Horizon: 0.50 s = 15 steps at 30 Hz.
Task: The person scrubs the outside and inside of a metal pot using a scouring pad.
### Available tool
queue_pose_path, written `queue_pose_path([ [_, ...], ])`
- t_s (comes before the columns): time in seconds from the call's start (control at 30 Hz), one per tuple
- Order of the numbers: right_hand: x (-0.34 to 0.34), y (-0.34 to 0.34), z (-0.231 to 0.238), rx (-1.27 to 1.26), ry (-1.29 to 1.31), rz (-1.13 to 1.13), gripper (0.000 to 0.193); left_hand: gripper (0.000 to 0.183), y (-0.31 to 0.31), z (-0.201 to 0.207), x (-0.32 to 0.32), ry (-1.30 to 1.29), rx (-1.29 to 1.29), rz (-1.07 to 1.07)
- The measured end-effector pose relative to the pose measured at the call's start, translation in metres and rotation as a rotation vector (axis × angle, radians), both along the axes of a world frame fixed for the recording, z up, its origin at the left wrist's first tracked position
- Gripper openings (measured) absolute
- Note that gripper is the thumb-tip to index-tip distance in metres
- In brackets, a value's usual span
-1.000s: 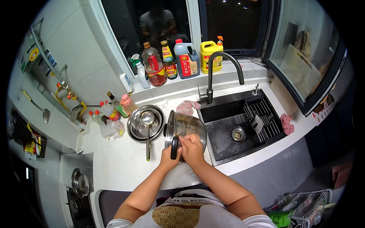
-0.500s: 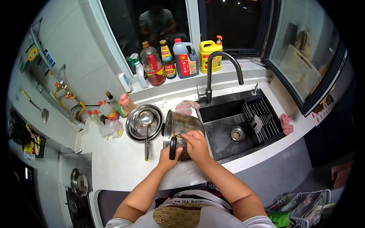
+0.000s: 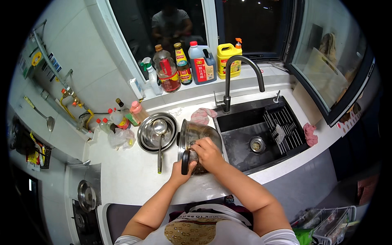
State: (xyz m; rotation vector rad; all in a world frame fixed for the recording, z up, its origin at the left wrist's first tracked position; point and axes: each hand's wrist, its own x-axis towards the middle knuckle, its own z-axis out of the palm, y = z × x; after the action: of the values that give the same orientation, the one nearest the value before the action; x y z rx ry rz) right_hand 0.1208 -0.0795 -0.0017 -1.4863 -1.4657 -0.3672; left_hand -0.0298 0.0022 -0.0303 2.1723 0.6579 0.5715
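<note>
A steel pot lies tipped on its side on the counter, left of the sink, its outer wall stained brown in places. My left hand is closed on the pot at its near black handle, the thumb lying against the wall. My right hand presses with bent fingers on the pot's wall beside that handle. Something small and greyish shows under its fingertips, but I cannot make out what it is. The pot's second black handle is partly visible on its far left side.
Left of the pot, a ladle rests in nested steel bowls. A black sink with a tall faucet and a drying rack lies to the right. Bottles line the windowsill; a pink cloth lies behind the pot.
My right hand has shifted slightly along the pot's wall, its fingers more bent. My left hand keeps its hold by the handle. The whole view has moved a little.
</note>
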Motion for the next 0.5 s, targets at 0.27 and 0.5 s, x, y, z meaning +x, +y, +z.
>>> queue_pose_path([
  [0.27,0.006,0.014,0.012,-0.013,-0.031,0.126,0.027,0.039,0.003,-0.007,-0.005,-0.06,0.038,-0.018],
  [0.5,0.021,0.005,0.015,-0.091,-0.15,0.227,0.026,0.03,0.005,0.0,-0.01,0.044,0.028,-0.051],
])
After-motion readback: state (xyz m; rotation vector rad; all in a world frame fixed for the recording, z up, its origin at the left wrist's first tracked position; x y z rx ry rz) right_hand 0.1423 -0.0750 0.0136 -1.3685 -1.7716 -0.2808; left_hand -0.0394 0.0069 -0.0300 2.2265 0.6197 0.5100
